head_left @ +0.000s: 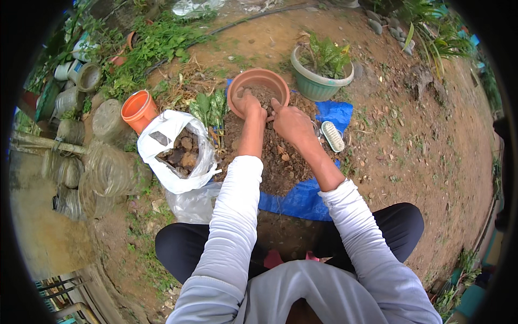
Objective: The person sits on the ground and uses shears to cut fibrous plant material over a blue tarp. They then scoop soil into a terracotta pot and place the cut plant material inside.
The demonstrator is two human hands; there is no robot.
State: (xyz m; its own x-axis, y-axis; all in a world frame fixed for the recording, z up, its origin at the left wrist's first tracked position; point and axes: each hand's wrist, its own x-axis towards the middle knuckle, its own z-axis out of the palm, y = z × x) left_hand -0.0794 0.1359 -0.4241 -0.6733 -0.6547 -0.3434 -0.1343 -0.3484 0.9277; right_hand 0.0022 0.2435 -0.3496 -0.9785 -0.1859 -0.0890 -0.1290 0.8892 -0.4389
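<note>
A round terracotta-coloured pot (281, 81) stands in front of me with brown soil (264, 95) inside. My left hand (250, 103) reaches over its near rim, fingers apart and down on the soil, the tips partly hidden. At the near right rim is my right hand (293, 124), its index finger over the inner side and its thumb outside, so it grips the edge. More loose soil (280, 167) with dry leaf bits lies on a blue tarp (302, 201) under both forearms. Beside my right hand rests a white scrub brush (333, 136), bristles up.
Left of the pot are a white plastic bag (177, 182) of dark clods, an orange bucket (139, 109) and a leafy cut plant (208, 110). A green planter (318, 86) stands at the far right. Plastic-wrapped bundles (116, 167) line the left side. Stones (396, 32) lie farther off.
</note>
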